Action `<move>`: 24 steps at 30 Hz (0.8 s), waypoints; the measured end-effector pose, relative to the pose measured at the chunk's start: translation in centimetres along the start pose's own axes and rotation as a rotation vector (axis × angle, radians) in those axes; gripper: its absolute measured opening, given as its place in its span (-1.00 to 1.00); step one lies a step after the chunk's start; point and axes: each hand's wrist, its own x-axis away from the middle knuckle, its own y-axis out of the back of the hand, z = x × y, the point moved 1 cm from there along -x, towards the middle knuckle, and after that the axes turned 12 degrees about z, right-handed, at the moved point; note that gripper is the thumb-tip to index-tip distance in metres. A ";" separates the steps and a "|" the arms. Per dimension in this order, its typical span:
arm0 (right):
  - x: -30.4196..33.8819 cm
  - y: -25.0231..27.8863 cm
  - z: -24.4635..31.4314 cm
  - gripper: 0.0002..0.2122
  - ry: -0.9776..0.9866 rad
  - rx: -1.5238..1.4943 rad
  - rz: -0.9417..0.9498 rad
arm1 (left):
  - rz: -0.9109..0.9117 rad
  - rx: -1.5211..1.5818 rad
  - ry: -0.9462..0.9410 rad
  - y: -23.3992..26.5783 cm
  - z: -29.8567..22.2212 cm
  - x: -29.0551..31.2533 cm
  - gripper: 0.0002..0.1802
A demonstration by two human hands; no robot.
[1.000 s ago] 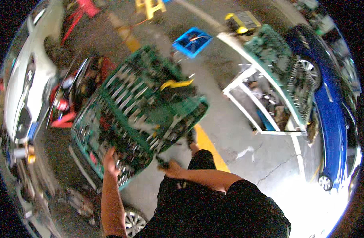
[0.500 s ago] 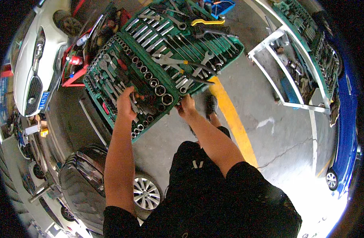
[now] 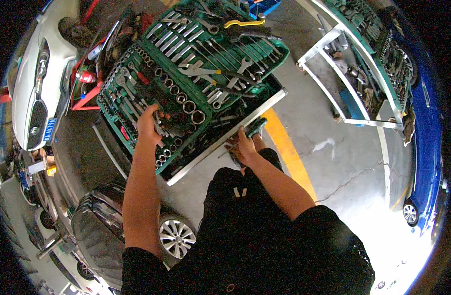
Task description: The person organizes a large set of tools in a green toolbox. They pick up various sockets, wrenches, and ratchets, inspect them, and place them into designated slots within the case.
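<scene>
A green tool case (image 3: 205, 129) lies opened out on top of a drawer unit, full of sockets, ratchets and wrenches. My left hand (image 3: 147, 127) is over its left half, fingers curled round metal tools (image 3: 159, 123) whose exact kind I cannot make out. Below the case a dark drawer (image 3: 225, 120) stands pulled out toward me, with a pale metal front edge (image 3: 205, 153). At that edge is my right hand (image 3: 245, 149), thumb on top and fingers curled beneath. Pliers with dark handles (image 3: 201, 71) and an adjustable wrench (image 3: 242, 66) rest on the case's right half.
A white metal frame cart (image 3: 343, 73) with another green tool case (image 3: 383, 64) is at the right, beside a blue car (image 3: 424, 142). On the left are a white car (image 3: 43, 73) and a red rack (image 3: 87, 96). A yellow line (image 3: 284, 147) crosses the floor.
The drawer under the case has come out toward me, its pale edge now showing. My right hand has moved back with it. My left hand stays over the case's left half.
</scene>
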 end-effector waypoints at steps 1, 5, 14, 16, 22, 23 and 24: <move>1.2 0.4 0.1 -0.60 0.007 0.008 -0.017 | 0.018 0.006 -0.028 -0.4 -0.1 0.3 -0.76; 4.4 3.5 1.3 -0.55 0.045 0.649 -0.355 | 0.038 0.007 -0.032 -0.8 -0.5 1.0 -0.78; 6.1 2.8 2.8 -0.59 0.021 0.465 -0.234 | 0.107 0.084 -0.009 0.0 -0.2 0.2 -0.80; 5.0 1.8 1.2 -0.54 -0.145 0.645 -0.044 | 0.104 0.079 0.008 -0.3 -0.3 -0.1 -0.79; 8.2 -0.9 -1.4 -0.52 -0.145 1.697 0.340 | 0.127 0.099 -0.018 0.0 0.0 0.0 -0.78; 9.6 -1.4 -0.1 -0.52 -0.184 1.653 0.329 | 0.134 0.104 -0.047 -0.1 -0.1 0.4 -0.78; 10.1 -0.8 0.8 -0.53 -0.193 1.622 0.273 | 0.120 0.118 -0.048 -0.4 -0.1 0.7 -0.78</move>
